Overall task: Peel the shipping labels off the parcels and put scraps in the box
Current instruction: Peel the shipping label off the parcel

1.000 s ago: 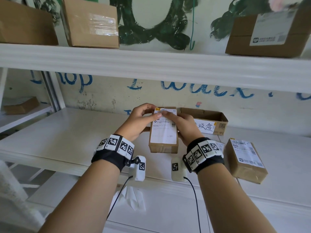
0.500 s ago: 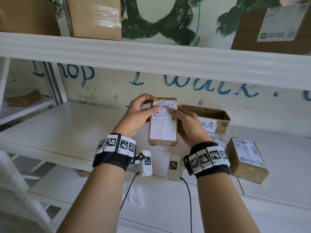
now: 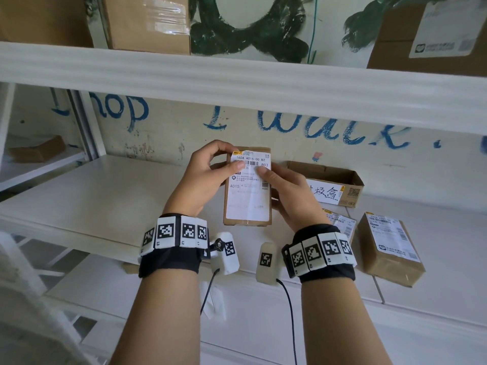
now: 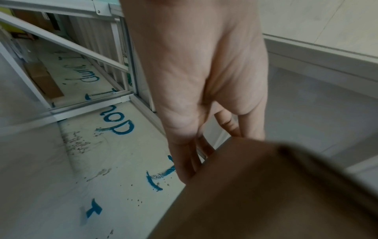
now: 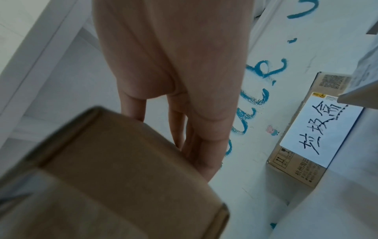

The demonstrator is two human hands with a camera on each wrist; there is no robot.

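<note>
I hold a small brown parcel (image 3: 247,222) upright above the white shelf (image 3: 79,196), its white shipping label (image 3: 249,191) facing me. My left hand (image 3: 210,169) grips the parcel's top left, thumb on the label near the barcode. My right hand (image 3: 284,191) grips the right side, thumb pressing the label. The label's top edge looks slightly lifted. In the wrist views, the fingers of each hand wrap behind the parcel (image 4: 276,194) (image 5: 122,169). The open scrap box (image 3: 329,185) (image 5: 306,137) with a handwritten sign sits behind my right hand.
A second labelled parcel (image 3: 390,248) lies on the shelf at right, with a loose label (image 3: 340,222) beside it. Larger cartons (image 3: 147,22) stand on the upper shelf (image 3: 237,77). A small box (image 3: 37,151) rests on the left side shelf.
Both hands raised the parcel and tilted its label face toward me; the thumbs shifted down onto the label near the barcode.
</note>
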